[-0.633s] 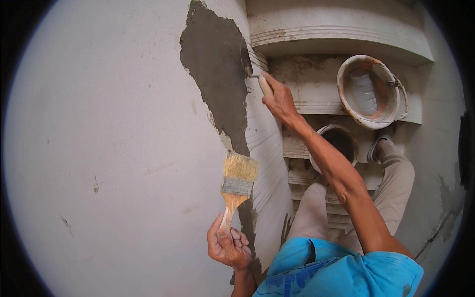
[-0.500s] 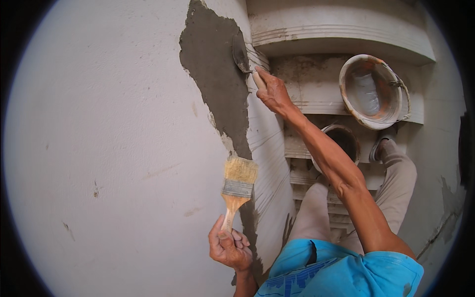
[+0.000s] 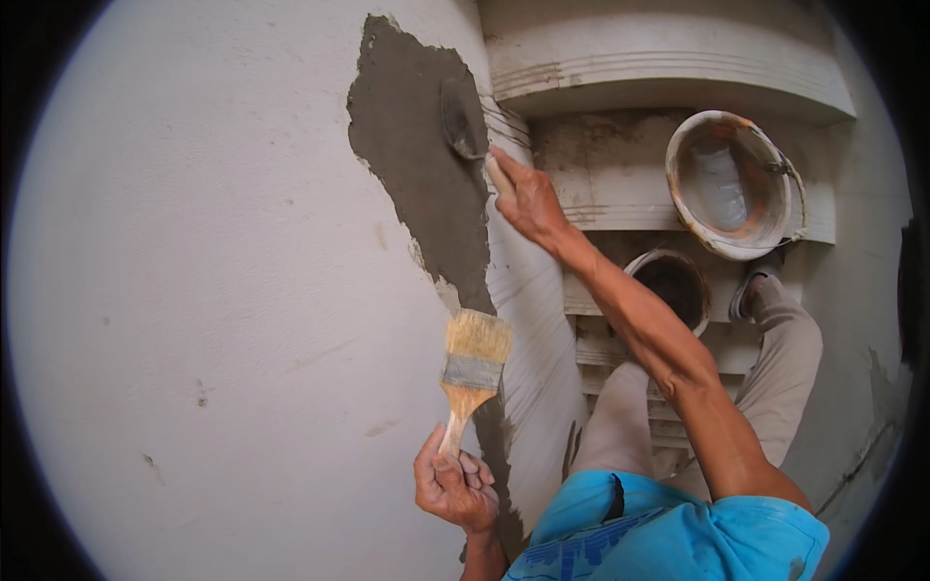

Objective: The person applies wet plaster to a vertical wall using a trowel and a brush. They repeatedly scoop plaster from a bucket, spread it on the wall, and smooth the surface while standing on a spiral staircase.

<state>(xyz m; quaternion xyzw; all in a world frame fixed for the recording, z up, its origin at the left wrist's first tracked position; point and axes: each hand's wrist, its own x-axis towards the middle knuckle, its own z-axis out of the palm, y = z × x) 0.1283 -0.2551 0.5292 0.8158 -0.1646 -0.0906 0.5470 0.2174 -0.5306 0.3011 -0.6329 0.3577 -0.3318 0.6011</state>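
Observation:
My right hand (image 3: 528, 198) grips the pale handle of a trowel (image 3: 463, 121), whose dark blade lies on the patch of grey mortar (image 3: 392, 121) on the white wall (image 3: 223, 242). The patch is ragged at its edges and narrows downward into a strip. Lower down, my left hand (image 3: 453, 484) holds a wide paintbrush (image 3: 475, 353) by its wooden handle, bristles upward, over that strip.
Steps (image 3: 668, 58) rise at the right beside the wall. A stained white bucket (image 3: 727, 184) with cloudy liquid stands on one step; a second bucket (image 3: 668, 290) sits below, partly behind my right forearm. My legs are on the stairs, and a cracked wall (image 3: 867, 416) borders the right.
The trowel blade has moved left across the mortar patch, away from the corner by the steps. My left hand and the brush have shifted slightly right and down in view.

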